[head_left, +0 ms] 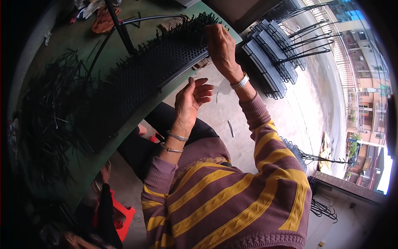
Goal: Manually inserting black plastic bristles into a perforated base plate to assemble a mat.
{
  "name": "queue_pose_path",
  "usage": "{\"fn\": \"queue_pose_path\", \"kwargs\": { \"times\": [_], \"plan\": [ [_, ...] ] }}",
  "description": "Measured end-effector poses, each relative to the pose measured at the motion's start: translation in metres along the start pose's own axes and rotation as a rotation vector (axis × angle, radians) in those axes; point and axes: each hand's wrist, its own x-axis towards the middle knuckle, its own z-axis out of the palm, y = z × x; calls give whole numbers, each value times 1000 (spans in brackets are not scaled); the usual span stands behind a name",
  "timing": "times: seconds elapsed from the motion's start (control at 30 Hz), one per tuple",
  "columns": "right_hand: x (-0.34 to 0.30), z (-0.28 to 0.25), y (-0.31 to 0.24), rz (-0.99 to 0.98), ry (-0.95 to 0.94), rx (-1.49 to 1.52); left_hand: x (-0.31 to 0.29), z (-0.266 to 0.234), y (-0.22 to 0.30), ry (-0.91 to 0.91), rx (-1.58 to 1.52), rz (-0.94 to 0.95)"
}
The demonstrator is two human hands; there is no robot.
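Observation:
A long black perforated panel [166,52] lies slanted across a green table [124,139]. Thin black pieces stick up along its far edge and bunch thickly at its right end. There my right hand [222,46] is closed, its fingertips pinched down among the black pieces; what they grip is hidden. My left hand [192,101] hovers off the panel's near edge, palm turned inward and fingers loosely curled but apart, with nothing plainly in it. A tangled heap of thin black strips [54,108] spreads over the table's left side.
Stacked grey mesh racks with long black hooks [269,58] stand on the floor at right. A black metal frame [120,31] rises behind the panel. Orange cloth [104,20] lies at far left. Another person's arm [107,199] and a red stool [123,213] show at lower left.

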Motion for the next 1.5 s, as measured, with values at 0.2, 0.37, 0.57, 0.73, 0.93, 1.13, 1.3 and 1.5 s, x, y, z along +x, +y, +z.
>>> {"fn": "queue_pose_path", "kwargs": {
  "times": [0.2,0.37,0.57,0.73,0.93,1.13,1.3,1.5],
  "plan": [
    [-3,6,1,43,-74,-96,5,-6,8,-171,-372,88],
    [-8,2,-3,-23,-109,-231,3,-5,11,-188,-485,127],
    [-19,-32,-30,244,-130,201,8,-5,10,-172,-405,126],
    [-29,-91,-72,365,73,495,29,12,-4,-13,-110,-10],
    [-251,-84,58,818,-1174,-430,43,56,-42,-62,298,-138],
    [-108,-124,-15,771,-122,451,52,85,-23,117,346,128],
    [-127,-94,-19,579,-419,435,33,74,-64,-104,137,-9],
    [-136,-105,11,951,-325,516,-24,64,23,-35,232,266]
  ]
}}
